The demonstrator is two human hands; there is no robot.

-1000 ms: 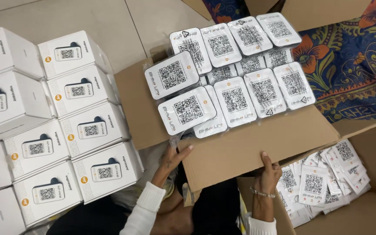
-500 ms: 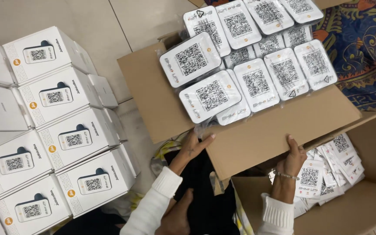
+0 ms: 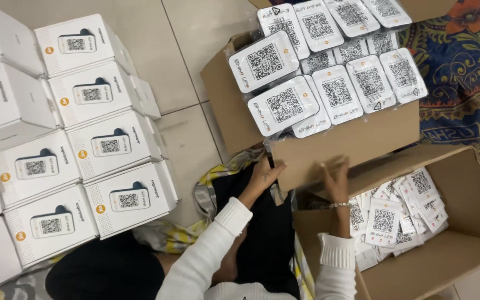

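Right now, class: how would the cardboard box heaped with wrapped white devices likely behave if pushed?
The cardboard box probably slides heavily: devices are heaped above its rim. Top ones in glossy wrap may slip off. The flap under both hands looks bendy.

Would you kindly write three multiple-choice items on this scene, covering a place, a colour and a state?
1. Where do the stacked white boxes sit, as the picture shows them?
A. left of the person
B. inside the lower carton
C. on the patterned cloth

2. What colour are the person's sleeves?
A. black
B. white
C. red

3. How is the lower carton at the right?
A. taped shut
B. crushed flat
C. open, with packets inside

Answers:
1 A, the boxes stand on the tiled floor at the left of the picture.
2 B, both cuffs are white knit.
3 C, its flaps are up and white packets lie loose in it, while the left hand and right hand rest on the front wall of the upper carton.
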